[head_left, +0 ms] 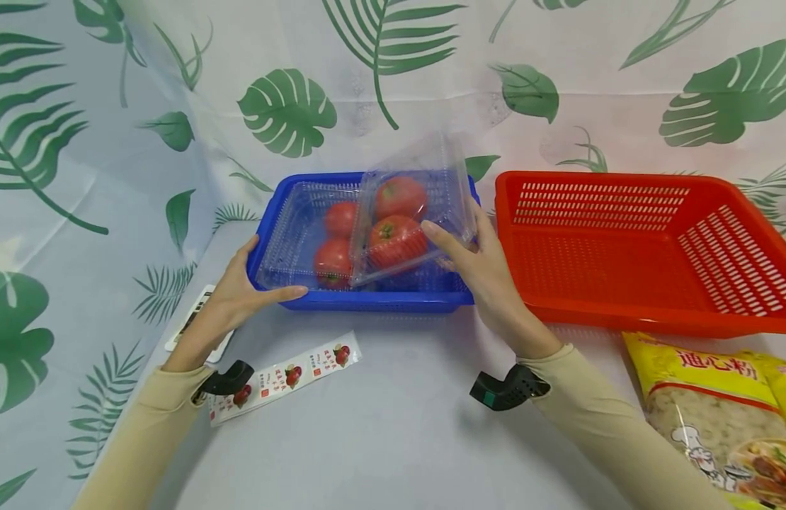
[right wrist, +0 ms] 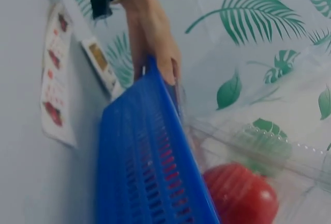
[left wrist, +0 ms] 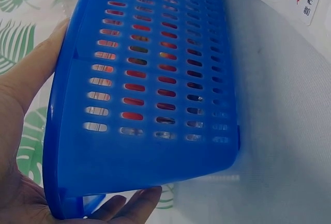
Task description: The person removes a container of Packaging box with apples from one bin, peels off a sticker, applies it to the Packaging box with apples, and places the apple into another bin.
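Observation:
In the head view, a blue basket (head_left: 380, 301) holds several red tomatoes (head_left: 333, 261) and clear plastic packaging. My left hand (head_left: 236, 287) grips the basket's left end; in the left wrist view its fingers curl under the blue rim (left wrist: 51, 110). At the right end, my right hand (head_left: 479, 265) pinches the edge of a tilted clear plastic box section (head_left: 434, 177), thumb on the near side. Two tomatoes show through this section. Another clear box section (head_left: 287, 227) lies in the basket's left half. The right wrist view shows a tomato (right wrist: 240, 195) beside the blue wall.
A red basket (head_left: 622, 312) stands right of the blue one. Yellow pasta bags (head_left: 712, 404) lie at the front right. A strip of fruit labels (head_left: 291, 375) and a white item with a dark window (head_left: 198, 312) lie at the left. Leaf-patterned cloth (head_left: 431, 106) hangs behind.

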